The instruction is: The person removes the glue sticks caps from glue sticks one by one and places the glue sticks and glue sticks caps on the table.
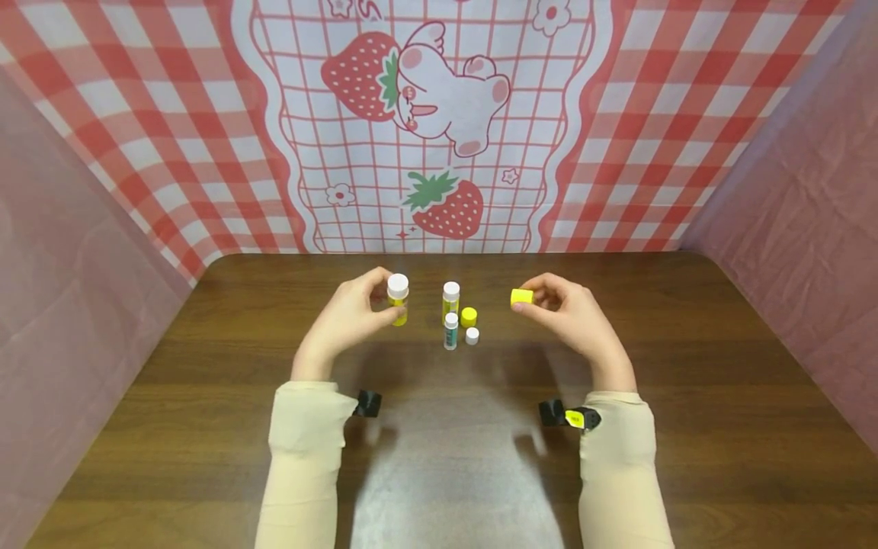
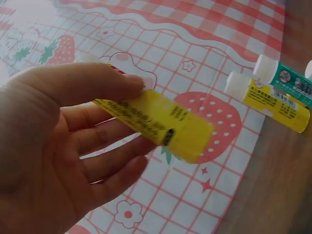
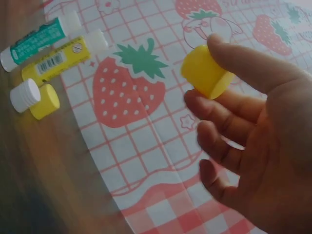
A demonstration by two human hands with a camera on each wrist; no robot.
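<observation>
My left hand point(image 1: 346, 316) pinches a yellow glue stick point(image 2: 180, 129) between thumb and fingers, its white end upward in the head view. Off to the right, my right hand point(image 1: 572, 309) holds a yellow cap point(image 3: 202, 70) by thumb and fingertips, apart from the stick. Between the hands, another yellow glue stick point(image 1: 450, 303) stands upright on the table, white end up. A smaller teal glue stick point(image 1: 450, 335) stands in front of it. Beside them on the right sit a second yellow cap point(image 1: 469, 317) and a white cap point(image 1: 472, 336).
The brown wooden table point(image 1: 439, 442) runs back to a red-and-white strawberry cloth point(image 1: 425, 152) hung behind it. Pink cloth point(image 1: 796, 191) hangs at both sides. Black wrist straps point(image 1: 368, 403) show near both cuffs.
</observation>
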